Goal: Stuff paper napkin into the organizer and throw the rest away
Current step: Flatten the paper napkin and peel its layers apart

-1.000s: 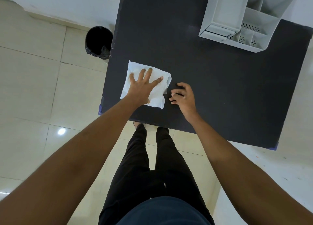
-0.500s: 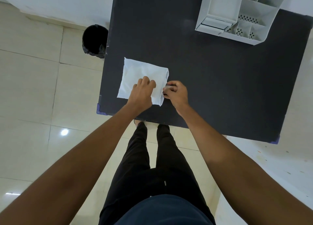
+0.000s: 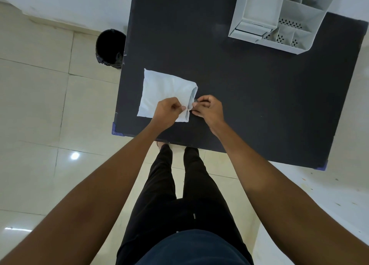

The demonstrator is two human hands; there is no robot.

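A white packet of paper napkins (image 3: 163, 89) lies flat on the black table (image 3: 249, 97) near its front left corner. My left hand (image 3: 167, 111) pinches the packet's right edge from above. My right hand (image 3: 207, 110) pinches the same edge from the right side, fingertips almost touching the left hand's. A grey plastic organizer (image 3: 279, 19) with several compartments stands at the table's far right. A black bin (image 3: 109, 48) lined with a bag stands on the floor beside the table's left edge.
The floor is pale tile, and my legs in dark trousers stand at the table's front edge. A white wall runs behind the bin. Blue tape marks the table's front corners (image 3: 114, 129).
My left hand went from lying flat on the packet to a pinch at its right edge. My right hand moved in from the table surface and gripped the same edge.
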